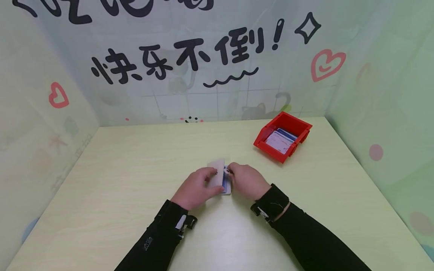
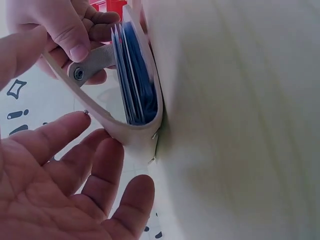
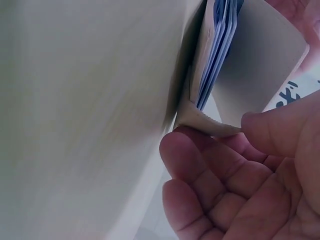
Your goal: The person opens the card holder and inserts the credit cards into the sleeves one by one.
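Note:
A pale card holder [image 1: 217, 164] stands partly open on the table, its cover lifted. Blue-edged card sleeves [image 2: 139, 75] show inside it in the left wrist view. My left hand [image 1: 200, 187] holds the lifted cover, with the thumb on one side and fingertips on the other. Between thumb and curled fingers, my right hand [image 1: 249, 181] pinches the holder's short strap [image 3: 207, 122]. A metal snap [image 2: 78, 73] sits near the strap's end. Part of the holder is hidden behind my fingers in the head view.
A red plastic bin [image 1: 269, 153] stands tilted at the back right of the table [image 1: 142, 158], with several cards [image 1: 278, 142] in it. Printed fabric walls [image 1: 169, 101] border the table at the back and both sides.

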A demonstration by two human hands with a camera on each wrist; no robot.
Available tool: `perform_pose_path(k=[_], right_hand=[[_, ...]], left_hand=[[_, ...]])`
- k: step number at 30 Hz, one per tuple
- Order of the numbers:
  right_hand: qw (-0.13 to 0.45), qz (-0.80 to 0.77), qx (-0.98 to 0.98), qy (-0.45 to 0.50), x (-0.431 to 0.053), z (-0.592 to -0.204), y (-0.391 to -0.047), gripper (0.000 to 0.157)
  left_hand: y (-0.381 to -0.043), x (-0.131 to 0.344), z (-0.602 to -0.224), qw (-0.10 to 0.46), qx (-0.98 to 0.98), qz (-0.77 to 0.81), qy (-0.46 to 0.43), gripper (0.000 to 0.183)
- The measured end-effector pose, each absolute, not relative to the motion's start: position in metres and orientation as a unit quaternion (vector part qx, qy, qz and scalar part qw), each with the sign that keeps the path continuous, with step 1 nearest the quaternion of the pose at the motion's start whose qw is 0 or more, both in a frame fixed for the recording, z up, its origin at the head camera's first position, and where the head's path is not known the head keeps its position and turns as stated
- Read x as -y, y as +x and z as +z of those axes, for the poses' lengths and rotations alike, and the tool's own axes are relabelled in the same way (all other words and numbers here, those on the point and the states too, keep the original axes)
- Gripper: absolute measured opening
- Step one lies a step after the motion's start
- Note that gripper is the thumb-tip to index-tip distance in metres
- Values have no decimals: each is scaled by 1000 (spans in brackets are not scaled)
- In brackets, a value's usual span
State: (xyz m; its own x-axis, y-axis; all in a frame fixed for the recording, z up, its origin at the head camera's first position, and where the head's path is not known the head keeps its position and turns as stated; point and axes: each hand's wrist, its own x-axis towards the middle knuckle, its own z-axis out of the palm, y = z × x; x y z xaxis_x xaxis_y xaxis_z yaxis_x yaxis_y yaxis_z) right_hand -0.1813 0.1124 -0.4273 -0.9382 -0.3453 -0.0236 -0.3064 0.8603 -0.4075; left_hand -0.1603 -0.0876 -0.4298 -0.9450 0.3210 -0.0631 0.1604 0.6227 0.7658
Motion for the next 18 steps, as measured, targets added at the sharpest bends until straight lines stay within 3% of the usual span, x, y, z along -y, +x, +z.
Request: perform_pose_path(k=[7,18], right_hand=[[45,-192,-967,-163,-112,-425,-180,24],[33,-176,-968,-177,-110,-426,-184,25]], left_hand=[[-164,85,-433,89,-929,310,183,51],[-167,74,-430,79,-958,224,159,34]])
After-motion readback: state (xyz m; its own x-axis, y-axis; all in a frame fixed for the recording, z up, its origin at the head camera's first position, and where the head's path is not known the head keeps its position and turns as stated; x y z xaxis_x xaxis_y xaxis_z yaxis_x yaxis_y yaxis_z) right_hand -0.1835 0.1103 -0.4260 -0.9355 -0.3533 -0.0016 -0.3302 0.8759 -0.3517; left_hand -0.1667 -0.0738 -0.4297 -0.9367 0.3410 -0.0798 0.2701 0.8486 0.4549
